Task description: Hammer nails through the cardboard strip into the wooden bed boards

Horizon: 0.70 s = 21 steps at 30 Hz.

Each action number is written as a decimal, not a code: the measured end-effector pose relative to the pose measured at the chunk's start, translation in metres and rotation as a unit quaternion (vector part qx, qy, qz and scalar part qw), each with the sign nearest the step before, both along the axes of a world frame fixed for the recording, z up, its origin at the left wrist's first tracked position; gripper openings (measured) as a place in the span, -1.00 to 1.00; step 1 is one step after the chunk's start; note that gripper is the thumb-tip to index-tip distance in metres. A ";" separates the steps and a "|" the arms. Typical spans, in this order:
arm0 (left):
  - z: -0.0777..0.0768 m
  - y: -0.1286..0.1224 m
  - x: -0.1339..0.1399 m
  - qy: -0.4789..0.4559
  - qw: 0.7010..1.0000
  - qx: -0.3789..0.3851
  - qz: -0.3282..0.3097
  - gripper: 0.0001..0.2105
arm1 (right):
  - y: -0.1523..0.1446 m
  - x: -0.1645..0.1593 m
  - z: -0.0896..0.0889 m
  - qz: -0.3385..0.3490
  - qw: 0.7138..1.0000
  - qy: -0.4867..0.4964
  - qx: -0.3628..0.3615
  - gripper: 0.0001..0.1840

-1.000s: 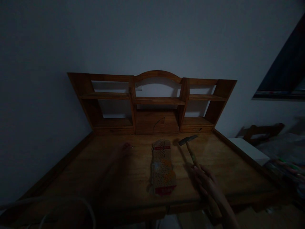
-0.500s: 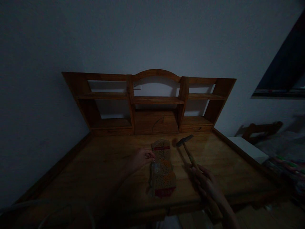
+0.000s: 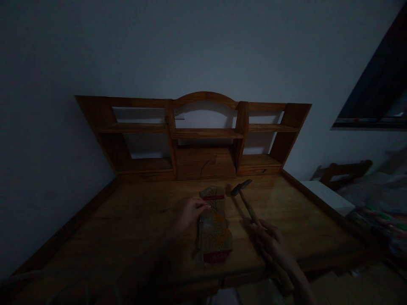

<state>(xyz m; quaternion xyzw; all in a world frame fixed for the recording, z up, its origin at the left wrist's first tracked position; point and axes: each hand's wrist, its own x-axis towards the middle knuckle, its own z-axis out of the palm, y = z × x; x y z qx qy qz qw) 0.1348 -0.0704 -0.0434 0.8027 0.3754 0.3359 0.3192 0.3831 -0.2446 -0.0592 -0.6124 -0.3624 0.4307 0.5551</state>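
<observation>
My right hand (image 3: 270,241) is wrapped round the wooden handle of a hammer (image 3: 249,205). Its dark metal head is raised a little above the desk, to the right of a brown piece that looks like cardboard or a flattened packet (image 3: 216,231). That piece has red bands at both ends, dark specks and orange patches, and lies lengthwise on the desk. At its upper left edge my left hand (image 3: 192,212) has thumb and forefinger pressed together. Anything pinched there is too small and dark to make out.
The wooden desk (image 3: 143,203) carries a shelf unit (image 3: 206,133) along its back, against the wall. Raised side rails (image 3: 321,205) border the desk. To the right are a white surface (image 3: 327,195), a wooden chair back (image 3: 346,169) and plastic-wrapped items (image 3: 375,220). The room is dim.
My left hand has shifted slightly up and over the edge of the brown piece. The hammer stays in my right hand at nearly the same height. The whole view has slid a little.
</observation>
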 end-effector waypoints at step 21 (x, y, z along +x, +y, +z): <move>-0.028 -0.017 0.030 -0.043 0.997 -0.005 0.066 -0.83 | 0.002 -0.003 0.005 0.004 1.000 0.023 -0.014 -0.50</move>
